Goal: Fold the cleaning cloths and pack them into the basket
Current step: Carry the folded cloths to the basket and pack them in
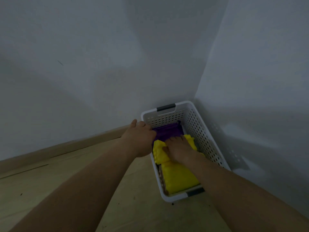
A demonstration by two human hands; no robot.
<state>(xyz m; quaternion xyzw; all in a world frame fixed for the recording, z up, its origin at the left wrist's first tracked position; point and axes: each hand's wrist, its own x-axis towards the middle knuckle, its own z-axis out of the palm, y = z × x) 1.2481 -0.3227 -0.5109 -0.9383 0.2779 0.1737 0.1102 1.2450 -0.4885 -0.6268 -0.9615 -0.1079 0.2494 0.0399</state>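
Observation:
A white perforated basket [197,124] with grey handles stands on the wooden floor in the corner of two walls. Inside it a folded purple cloth [167,130] lies at the far end and a yellow cloth [180,176] fills the near part. My left hand [139,137] grips the basket's left rim, fingers curled over the edge. Inside the basket my right hand [179,149] presses flat on the yellow cloth, fingers reaching toward the purple one. A brownish cloth edge shows along the basket's left inner wall.
White walls [100,64] close in behind and to the right of the basket. A wooden baseboard [66,146] runs along the far wall. Light wooden floor [50,181] spreads to the left and front, with a few dark specks.

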